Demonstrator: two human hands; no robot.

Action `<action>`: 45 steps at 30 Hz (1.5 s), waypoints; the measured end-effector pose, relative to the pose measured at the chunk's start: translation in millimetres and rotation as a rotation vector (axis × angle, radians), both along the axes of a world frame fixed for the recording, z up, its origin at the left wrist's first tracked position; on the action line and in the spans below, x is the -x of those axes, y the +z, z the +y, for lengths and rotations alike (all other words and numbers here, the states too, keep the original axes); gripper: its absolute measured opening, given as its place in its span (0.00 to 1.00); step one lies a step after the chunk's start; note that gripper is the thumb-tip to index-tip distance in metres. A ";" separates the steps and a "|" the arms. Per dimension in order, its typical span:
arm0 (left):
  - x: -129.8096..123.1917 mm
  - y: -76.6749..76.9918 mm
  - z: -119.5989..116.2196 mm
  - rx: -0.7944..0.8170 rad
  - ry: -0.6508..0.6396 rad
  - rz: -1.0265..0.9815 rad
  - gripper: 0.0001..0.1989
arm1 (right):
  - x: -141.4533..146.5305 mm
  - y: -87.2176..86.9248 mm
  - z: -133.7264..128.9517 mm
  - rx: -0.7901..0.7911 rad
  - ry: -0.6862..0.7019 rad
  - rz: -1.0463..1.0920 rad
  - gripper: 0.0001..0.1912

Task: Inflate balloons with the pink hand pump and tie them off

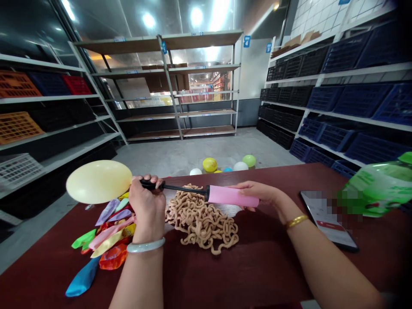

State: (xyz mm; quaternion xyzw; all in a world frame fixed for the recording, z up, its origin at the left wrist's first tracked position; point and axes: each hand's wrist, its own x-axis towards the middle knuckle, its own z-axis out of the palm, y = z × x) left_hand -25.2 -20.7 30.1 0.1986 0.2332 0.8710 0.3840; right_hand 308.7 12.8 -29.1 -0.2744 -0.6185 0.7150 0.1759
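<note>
Clock centred on tan coiled strands (202,223). Pink pump (233,196) is crossing at 12; left hand (148,197) is gripping its black handle, right hand (262,193) its barrel. Inflated cream balloon (99,182) is sitting at 10, apparently touching left hand; limp balloons (111,236) are lying at 9, phone (328,221) at 3.

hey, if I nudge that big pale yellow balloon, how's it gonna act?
The balloon is probably very light for its size, since it looks swollen with air. It would likely swing or pivot rather than roll away, as its narrow end meets the left hand. The taut skin suggests it may bounce back from a soft push but pop on something sharp.
</note>
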 end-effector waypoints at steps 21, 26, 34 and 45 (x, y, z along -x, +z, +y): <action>-53.3 9.8 -29.3 -0.101 -0.136 0.080 0.09 | 78.3 7.8 -42.7 -0.323 -0.134 0.106 0.32; -22.1 17.5 -26.7 -0.091 -0.043 0.067 0.09 | 59.6 5.1 -29.7 -0.154 -0.011 0.079 0.37; 5.7 14.2 -14.5 -0.104 0.046 0.042 0.08 | 10.5 -4.2 -2.2 0.012 0.022 0.021 0.39; -46.6 -6.3 -0.7 -0.061 -0.181 0.031 0.10 | 18.7 4.3 -6.4 -0.165 -0.125 0.030 0.33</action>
